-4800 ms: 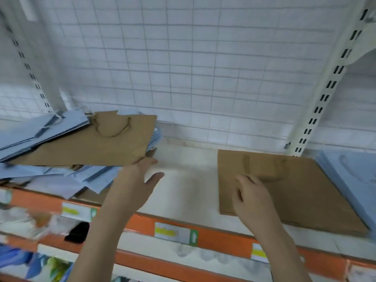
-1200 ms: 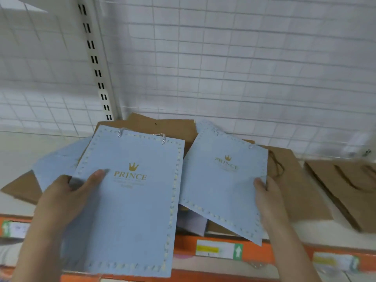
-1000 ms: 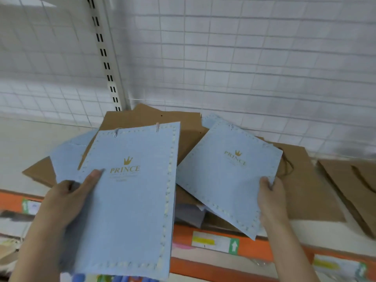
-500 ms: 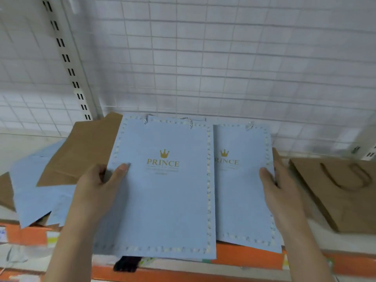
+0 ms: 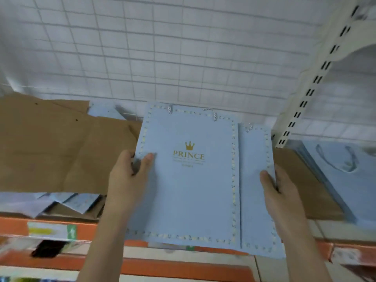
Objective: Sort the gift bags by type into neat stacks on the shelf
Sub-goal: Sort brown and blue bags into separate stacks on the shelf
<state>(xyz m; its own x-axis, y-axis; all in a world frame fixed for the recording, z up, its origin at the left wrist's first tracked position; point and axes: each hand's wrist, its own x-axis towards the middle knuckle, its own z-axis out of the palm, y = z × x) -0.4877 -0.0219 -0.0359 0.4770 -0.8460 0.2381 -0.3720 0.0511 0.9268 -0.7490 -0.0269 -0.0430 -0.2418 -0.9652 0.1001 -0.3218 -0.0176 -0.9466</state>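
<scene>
My left hand (image 5: 126,180) grips the left edge of a light blue PRINCE gift bag (image 5: 189,186), thumb on its face. That bag lies over most of a second blue PRINCE bag (image 5: 254,190), whose right edge my right hand (image 5: 280,196) holds. Both bags hang above the front of the shelf (image 5: 335,226). A heap of brown paper bags (image 5: 50,147) with more blue bags (image 5: 77,202) under it lies to the left. At the right, a brown bag stack (image 5: 305,184) lies beside a blue bag stack (image 5: 350,180).
A white wire-grid back panel (image 5: 183,58) closes the shelf behind. A slotted white upright (image 5: 301,106) stands at the right. The orange shelf lip (image 5: 162,267) with price tags runs along the front, with lower shelves below.
My hands brought the two blue bags together, the left one sliding further over the right one. Both moved rightward, and the right blue stack has come into view.
</scene>
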